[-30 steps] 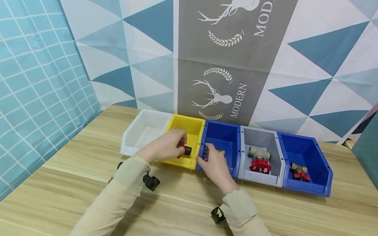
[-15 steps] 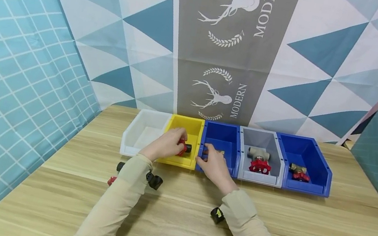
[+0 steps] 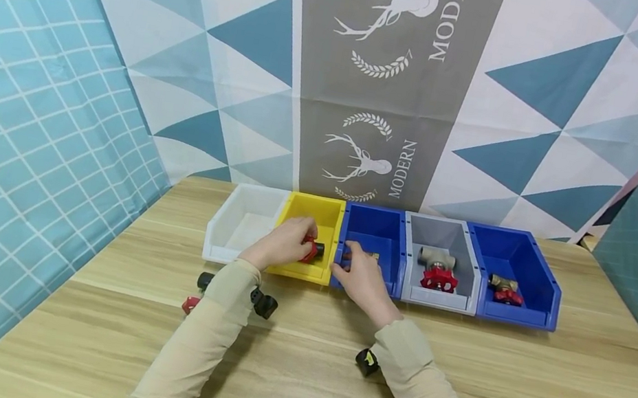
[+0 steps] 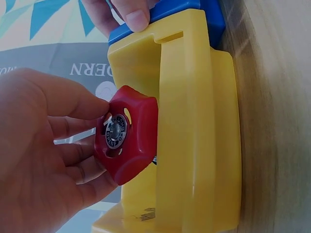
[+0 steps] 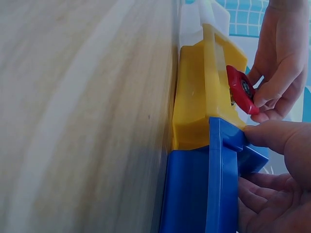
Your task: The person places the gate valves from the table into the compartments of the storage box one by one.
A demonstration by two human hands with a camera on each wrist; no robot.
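Observation:
In the head view my left hand (image 3: 285, 244) reaches into the yellow bin (image 3: 317, 207) and grips a valve by its red handwheel (image 4: 129, 136). The valve's black end (image 3: 320, 250) points right; the bin's front wall hides its body in the left wrist view. My right hand (image 3: 365, 279) pinches the side wall of the blue bin (image 5: 194, 189) next to it. Its thumb (image 5: 269, 135) lies at the corner where the two bins meet, with the fingers inside the blue bin. A small brass-coloured part (image 3: 374, 256) shows there, partly hidden by the hand.
A white bin (image 3: 250, 216) stands at the row's left end. To the right, a grey bin (image 3: 436, 226) holds a red-wheeled valve (image 3: 439, 274), and another blue bin (image 3: 499, 245) a smaller one (image 3: 506, 291). On the table, a black-ended piece (image 3: 206, 280) with a red handle (image 3: 190, 304) lies under my left sleeve.
The left hand and sleeve have shifted slightly right, with the red handwheel tipping a little and showing more. More of the piece beside the left sleeve is uncovered. The right hand has stayed put.

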